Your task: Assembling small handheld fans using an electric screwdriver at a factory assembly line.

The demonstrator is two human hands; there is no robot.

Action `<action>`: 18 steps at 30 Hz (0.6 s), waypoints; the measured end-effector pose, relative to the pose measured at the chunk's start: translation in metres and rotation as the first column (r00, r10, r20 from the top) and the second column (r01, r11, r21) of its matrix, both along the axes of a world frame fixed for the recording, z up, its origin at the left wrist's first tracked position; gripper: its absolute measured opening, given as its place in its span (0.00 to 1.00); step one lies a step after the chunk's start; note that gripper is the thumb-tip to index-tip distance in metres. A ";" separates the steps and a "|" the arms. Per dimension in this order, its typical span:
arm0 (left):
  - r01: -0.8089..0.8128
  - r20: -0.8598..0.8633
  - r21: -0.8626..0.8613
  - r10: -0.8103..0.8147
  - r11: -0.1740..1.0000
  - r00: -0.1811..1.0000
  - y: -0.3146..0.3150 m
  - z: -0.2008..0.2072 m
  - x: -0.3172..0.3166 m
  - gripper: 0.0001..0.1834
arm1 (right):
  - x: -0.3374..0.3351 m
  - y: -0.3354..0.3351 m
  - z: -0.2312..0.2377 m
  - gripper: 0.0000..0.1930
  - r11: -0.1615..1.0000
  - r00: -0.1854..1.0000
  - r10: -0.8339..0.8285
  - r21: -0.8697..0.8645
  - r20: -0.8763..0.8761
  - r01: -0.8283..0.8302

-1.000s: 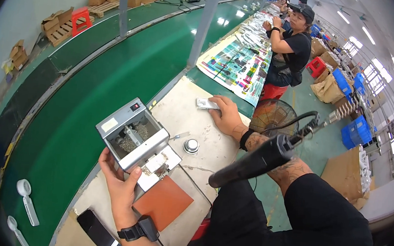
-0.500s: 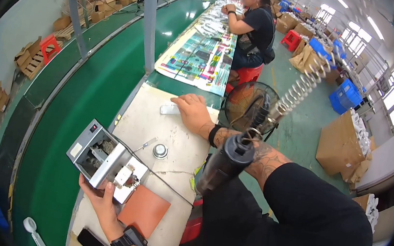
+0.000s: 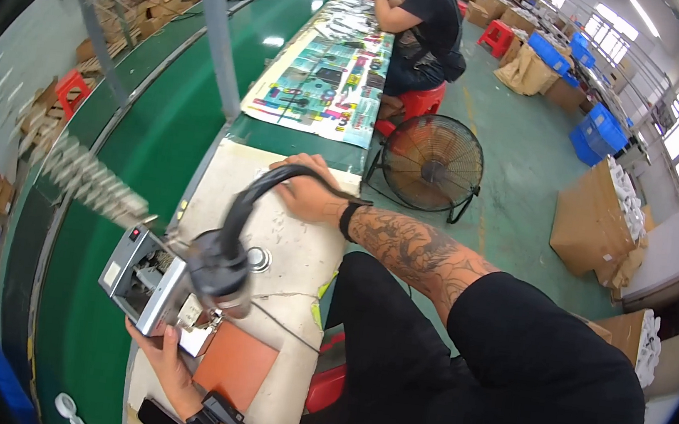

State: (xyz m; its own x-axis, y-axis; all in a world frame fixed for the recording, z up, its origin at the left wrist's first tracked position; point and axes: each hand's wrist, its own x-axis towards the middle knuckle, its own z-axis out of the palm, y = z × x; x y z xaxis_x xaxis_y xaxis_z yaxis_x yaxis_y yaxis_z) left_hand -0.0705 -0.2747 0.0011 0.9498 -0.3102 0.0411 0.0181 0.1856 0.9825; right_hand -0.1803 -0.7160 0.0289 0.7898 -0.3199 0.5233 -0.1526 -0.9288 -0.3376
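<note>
My left hand [image 3: 163, 359] grips the near edge of a grey metal screw feeder [image 3: 149, 282], thumb in front and the other fingers partly hidden behind it. Small screws lie in its open top. My right hand [image 3: 308, 196] rests low over the pale tabletop [image 3: 231, 174], fingers bent together; the cable hides part of them and whatever lies under them. A black electric screwdriver [image 3: 220, 270], blurred, hangs between the hands, in front of the feeder, from a coiled spring [image 3: 96, 176]. A round silver-rimmed disc [image 3: 259, 260] lies beside it.
An orange-brown mat [image 3: 238, 366] and a dark phone [image 3: 161, 420] lie near my left forearm. Left runs a green conveyor [image 3: 95, 301] with a white handled part [image 3: 70, 410]. Beyond are a printed sheet [image 3: 319, 92], a black floor fan [image 3: 432, 171] and a seated person [image 3: 428, 21].
The hanging screwdriver has swung left, from over my right forearm to in front of the feeder. The view has shifted slightly. My left hand keeps its hold; the pale strip by my right fingers is now hidden.
</note>
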 end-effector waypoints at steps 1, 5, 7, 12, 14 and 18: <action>0.001 -0.005 0.005 -0.001 1.000 1.000 0.002 0.002 -0.002 0.56 | -0.002 0.000 0.005 0.18 1.000 1.000 0.010 0.018 -0.009 -0.010; 0.105 0.116 -0.045 -0.099 0.993 0.988 0.011 0.014 0.002 0.57 | -0.004 -0.006 0.001 0.18 0.999 0.998 0.042 0.005 0.047 -0.043; 0.072 0.191 -0.037 -0.064 0.997 0.980 0.014 0.033 -0.002 0.55 | -0.005 -0.010 -0.003 0.18 0.999 0.996 0.050 -0.010 0.075 -0.049; 0.100 0.327 -0.047 -0.079 0.994 0.942 0.025 0.095 -0.061 0.51 | -0.015 -0.023 -0.005 0.19 0.999 0.981 0.007 -0.047 0.194 0.002; 0.074 0.343 -0.050 -0.052 0.996 0.938 0.027 0.118 -0.108 0.45 | -0.019 -0.025 -0.008 0.20 1.000 0.976 -0.001 0.017 0.217 -0.003; 0.080 0.281 0.462 -0.231 0.883 0.932 0.078 0.107 -0.192 0.29 | -0.024 -0.017 -0.006 0.23 0.977 0.965 0.162 0.103 0.204 -0.186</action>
State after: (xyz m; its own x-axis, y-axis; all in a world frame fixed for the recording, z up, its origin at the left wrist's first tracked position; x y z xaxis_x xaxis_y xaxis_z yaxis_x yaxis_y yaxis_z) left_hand -0.2629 -0.1969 0.1080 0.8456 -0.5100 0.1578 -0.3166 -0.2410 0.9174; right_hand -0.2044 -0.7331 0.0230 0.7264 -0.2565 0.6376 0.0869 -0.8860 -0.4554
